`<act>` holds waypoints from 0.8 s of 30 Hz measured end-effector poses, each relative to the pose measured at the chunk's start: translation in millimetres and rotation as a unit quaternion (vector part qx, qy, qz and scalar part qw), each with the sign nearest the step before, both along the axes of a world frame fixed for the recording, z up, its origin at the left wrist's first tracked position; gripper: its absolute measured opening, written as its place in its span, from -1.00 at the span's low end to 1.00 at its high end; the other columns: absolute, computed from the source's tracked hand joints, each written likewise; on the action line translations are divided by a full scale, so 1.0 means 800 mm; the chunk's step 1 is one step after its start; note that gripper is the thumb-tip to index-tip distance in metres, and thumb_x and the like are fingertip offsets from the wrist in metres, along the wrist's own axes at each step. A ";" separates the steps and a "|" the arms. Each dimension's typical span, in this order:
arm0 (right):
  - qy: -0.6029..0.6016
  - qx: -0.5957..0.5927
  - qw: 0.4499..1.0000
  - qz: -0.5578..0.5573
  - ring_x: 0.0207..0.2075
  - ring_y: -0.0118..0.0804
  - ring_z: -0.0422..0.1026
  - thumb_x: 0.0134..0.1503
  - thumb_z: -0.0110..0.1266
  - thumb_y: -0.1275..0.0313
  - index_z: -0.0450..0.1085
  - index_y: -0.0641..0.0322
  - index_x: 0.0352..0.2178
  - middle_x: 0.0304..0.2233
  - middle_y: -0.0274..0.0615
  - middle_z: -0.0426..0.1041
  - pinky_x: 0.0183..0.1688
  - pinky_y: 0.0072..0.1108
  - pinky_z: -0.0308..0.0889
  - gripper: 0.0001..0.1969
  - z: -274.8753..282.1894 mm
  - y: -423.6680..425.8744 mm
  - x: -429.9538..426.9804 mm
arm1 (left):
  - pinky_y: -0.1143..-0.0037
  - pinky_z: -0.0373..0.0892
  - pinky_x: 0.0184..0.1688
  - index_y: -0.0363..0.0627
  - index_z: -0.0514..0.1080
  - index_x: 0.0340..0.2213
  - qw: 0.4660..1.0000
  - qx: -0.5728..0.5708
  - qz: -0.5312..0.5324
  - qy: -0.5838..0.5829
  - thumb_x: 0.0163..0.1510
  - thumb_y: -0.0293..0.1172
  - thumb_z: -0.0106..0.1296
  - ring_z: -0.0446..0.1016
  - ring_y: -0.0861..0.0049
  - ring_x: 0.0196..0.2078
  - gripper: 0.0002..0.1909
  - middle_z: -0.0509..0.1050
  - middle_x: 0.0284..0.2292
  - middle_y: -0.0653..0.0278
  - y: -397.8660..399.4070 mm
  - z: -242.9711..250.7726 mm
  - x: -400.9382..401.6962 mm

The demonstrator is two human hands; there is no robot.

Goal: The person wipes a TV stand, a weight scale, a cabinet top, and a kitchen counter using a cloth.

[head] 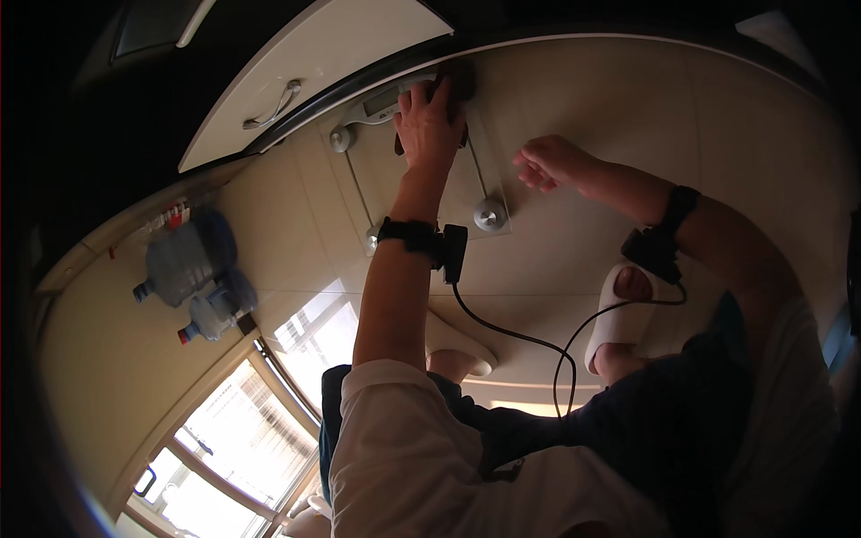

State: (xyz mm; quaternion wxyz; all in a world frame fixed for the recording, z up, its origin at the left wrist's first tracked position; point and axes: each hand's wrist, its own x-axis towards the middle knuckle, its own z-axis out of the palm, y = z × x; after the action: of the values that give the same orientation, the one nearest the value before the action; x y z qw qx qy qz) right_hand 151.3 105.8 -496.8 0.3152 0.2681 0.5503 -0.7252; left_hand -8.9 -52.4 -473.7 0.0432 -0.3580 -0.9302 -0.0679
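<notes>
A glass bathroom scale (430, 195) with round metal feet and a grey display lies on the tiled floor against the cabinet base. My left hand (430, 128) reaches over the scale's far part, fingers spread on a dark object (459, 81); what that object is, and whether the fingers grip it, I cannot tell. More of something dark shows beneath the palm. To the right of the scale, my right hand (548, 163) hangs above the floor with its fingers loosely curled and nothing visible in them. Both forearms wear black straps with small devices, joined to a black cable.
A white cabinet door (323, 67) with a metal handle (272, 107) stands at the upper left. Large plastic water bottles (192, 252) are by the left wall. My feet, in white slippers (599, 336), are behind the scale's near edge. A bright window (249, 430) is at lower left.
</notes>
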 end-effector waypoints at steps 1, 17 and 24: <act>0.009 -0.006 1.000 -0.004 -0.40 -0.42 0.47 0.19 -0.14 0.24 0.42 0.19 -0.20 -0.40 -0.24 0.49 -0.36 -0.53 0.40 -0.69 0.002 0.001 -0.001 | 0.22 0.29 -0.09 0.21 0.42 -0.02 1.000 -0.004 -0.026 -0.007 -0.12 -0.20 0.20 0.29 0.25 -0.04 -0.46 0.34 -0.13 0.26 -0.003 0.004 -0.008; -0.005 0.012 1.000 0.019 -0.36 -0.48 0.46 0.28 -0.27 0.22 0.41 0.20 -0.16 -0.39 -0.30 0.49 -0.30 -0.53 0.39 -0.64 0.003 0.008 -0.005 | 0.23 0.24 -0.05 0.12 0.40 -0.01 0.998 0.013 -0.055 -0.034 -0.18 -0.34 0.23 0.27 0.20 -0.03 -0.40 0.32 -0.08 0.23 -0.080 0.013 0.079; 0.015 0.009 0.999 0.050 -0.48 -0.40 0.47 0.19 -0.17 0.25 0.42 0.19 -0.31 -0.49 -0.28 0.48 -0.50 -0.55 0.37 -0.72 -0.021 -0.016 0.008 | 0.25 0.25 -0.01 0.13 0.38 -0.01 0.942 -0.099 -0.292 -0.130 -0.25 -0.36 0.27 0.28 0.26 0.01 -0.34 0.32 -0.06 0.28 -0.161 0.049 0.137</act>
State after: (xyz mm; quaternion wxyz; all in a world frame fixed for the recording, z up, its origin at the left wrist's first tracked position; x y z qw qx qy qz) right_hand 157.5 93.1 -513.7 0.3403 0.2326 0.5738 -0.7077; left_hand 101.0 -181.5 -434.6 -0.1354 -0.6047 -0.7842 -0.0315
